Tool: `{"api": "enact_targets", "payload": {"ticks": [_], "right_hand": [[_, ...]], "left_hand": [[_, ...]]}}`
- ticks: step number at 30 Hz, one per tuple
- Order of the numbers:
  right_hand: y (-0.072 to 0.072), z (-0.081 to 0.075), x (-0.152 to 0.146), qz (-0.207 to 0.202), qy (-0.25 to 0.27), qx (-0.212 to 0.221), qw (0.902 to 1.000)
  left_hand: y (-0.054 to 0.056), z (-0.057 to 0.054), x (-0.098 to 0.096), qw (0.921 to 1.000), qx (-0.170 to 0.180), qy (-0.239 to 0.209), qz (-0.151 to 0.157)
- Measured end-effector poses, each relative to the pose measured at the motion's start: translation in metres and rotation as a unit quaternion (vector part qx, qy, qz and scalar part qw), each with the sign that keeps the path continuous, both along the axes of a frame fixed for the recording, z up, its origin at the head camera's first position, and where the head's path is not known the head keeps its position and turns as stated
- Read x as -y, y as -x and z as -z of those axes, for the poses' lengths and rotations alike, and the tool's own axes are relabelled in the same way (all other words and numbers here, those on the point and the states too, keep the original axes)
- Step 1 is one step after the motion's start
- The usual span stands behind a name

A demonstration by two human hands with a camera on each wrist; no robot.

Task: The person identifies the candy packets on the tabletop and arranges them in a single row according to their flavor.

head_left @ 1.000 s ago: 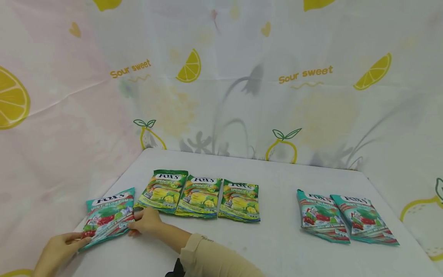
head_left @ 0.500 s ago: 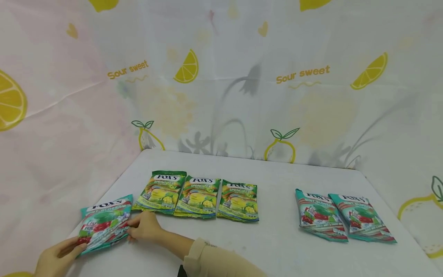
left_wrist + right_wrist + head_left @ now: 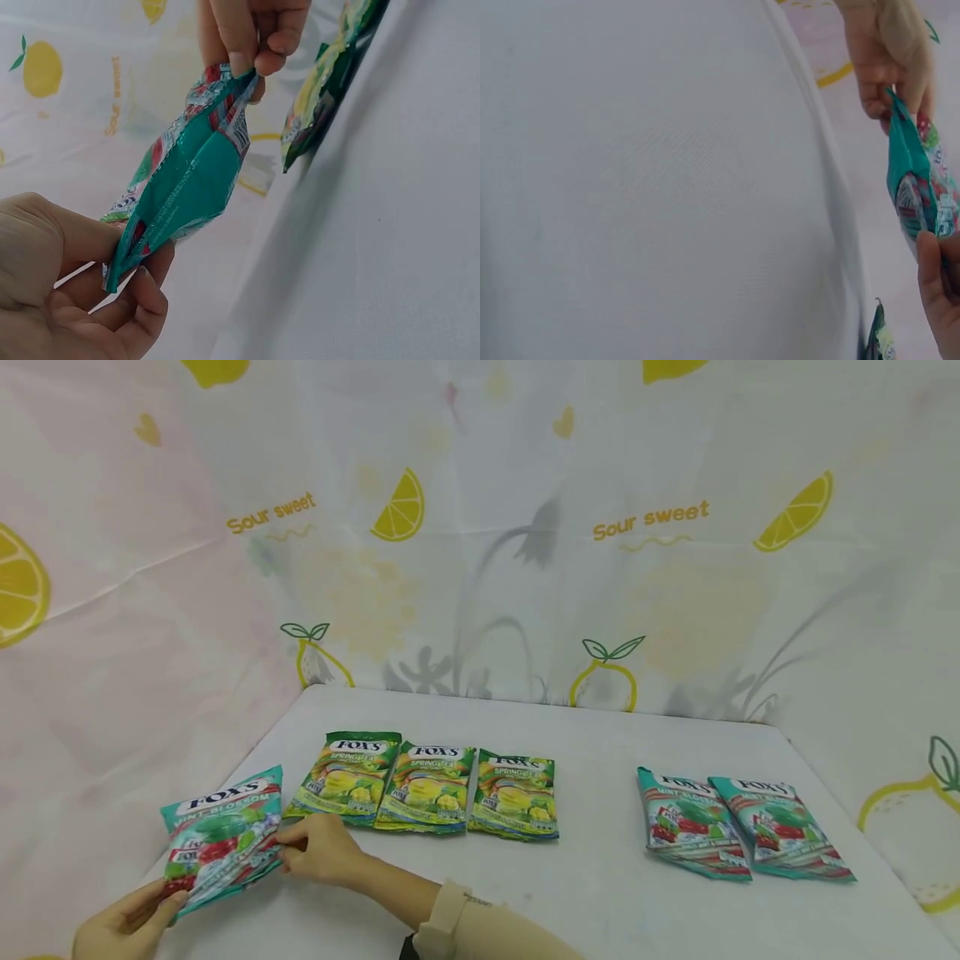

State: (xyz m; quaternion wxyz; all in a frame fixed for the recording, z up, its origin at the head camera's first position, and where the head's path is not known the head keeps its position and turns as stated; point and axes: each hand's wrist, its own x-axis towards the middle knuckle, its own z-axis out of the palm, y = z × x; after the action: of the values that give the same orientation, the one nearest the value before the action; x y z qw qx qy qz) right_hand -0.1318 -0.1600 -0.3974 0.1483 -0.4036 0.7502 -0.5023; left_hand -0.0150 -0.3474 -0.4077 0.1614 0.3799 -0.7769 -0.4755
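A teal bag of Fox's Mint Blossom candy (image 3: 219, 843) is held between both hands at the table's left side, its printed front facing up and tilted toward me. At its lower left corner, the left hand (image 3: 123, 925) pinches the edge between thumb and fingers. The right hand (image 3: 322, 853) pinches the lower right corner. The teal back of the candy bag (image 3: 187, 187) shows in the left wrist view, standing off the white surface. In the right wrist view the right hand (image 3: 943, 281) is partly cut off by the frame's edge.
Three green Spring Tea bags (image 3: 429, 787) lie in a row just beyond the right hand. Two more Mint Blossom bags (image 3: 780, 828) lie side by side at the right of the white table (image 3: 600, 902). A lemon-printed cloth (image 3: 480, 527) hangs behind and at the sides.
The held candy bag has shifted slightly left, dipping and then rising at its top edge. Both hands have kept their pinch on it. The head view has turned a little.
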Motion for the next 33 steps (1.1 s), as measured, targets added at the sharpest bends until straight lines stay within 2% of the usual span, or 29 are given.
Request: {"api": "enact_targets", "payload": {"ticks": [3, 9, 14, 17, 23, 26, 31, 33], "right_hand": [[0.003, -0.003, -0.006, -0.010, -0.003, -0.004, 0.9999], [0.006, -0.008, -0.018, -0.019, -0.005, -0.040, 0.9990], [0.009, -0.011, -0.029, -0.015, -0.012, -0.038, 0.9991], [0.011, -0.012, -0.036, -0.015, -0.005, -0.048, 0.9987], [0.018, -0.016, -0.050, -0.004, 0.015, -0.090, 0.9958], [0.020, -0.018, -0.056, 0.002, 0.022, -0.088, 0.9958], [0.023, -0.020, -0.066, 0.013, 0.020, -0.064, 0.9977], [0.025, -0.020, -0.070, 0.017, 0.022, -0.065, 0.9975]], "left_hand": [[0.000, -0.001, -0.007, 1.0000, -0.005, 0.000, 0.001], [0.001, -0.004, -0.019, 0.9999, -0.011, 0.005, 0.010], [0.003, -0.009, -0.031, 0.9989, -0.024, 0.035, 0.020], [0.006, -0.012, -0.037, 0.9981, -0.026, 0.045, 0.033], [0.014, -0.016, -0.048, 0.9952, -0.052, 0.063, 0.053], [0.016, -0.016, -0.052, 0.9903, -0.081, 0.086, 0.074], [0.022, -0.015, -0.061, 0.9763, -0.137, 0.122, 0.114], [0.025, -0.016, -0.065, 0.9731, -0.148, 0.127, 0.122]]}}
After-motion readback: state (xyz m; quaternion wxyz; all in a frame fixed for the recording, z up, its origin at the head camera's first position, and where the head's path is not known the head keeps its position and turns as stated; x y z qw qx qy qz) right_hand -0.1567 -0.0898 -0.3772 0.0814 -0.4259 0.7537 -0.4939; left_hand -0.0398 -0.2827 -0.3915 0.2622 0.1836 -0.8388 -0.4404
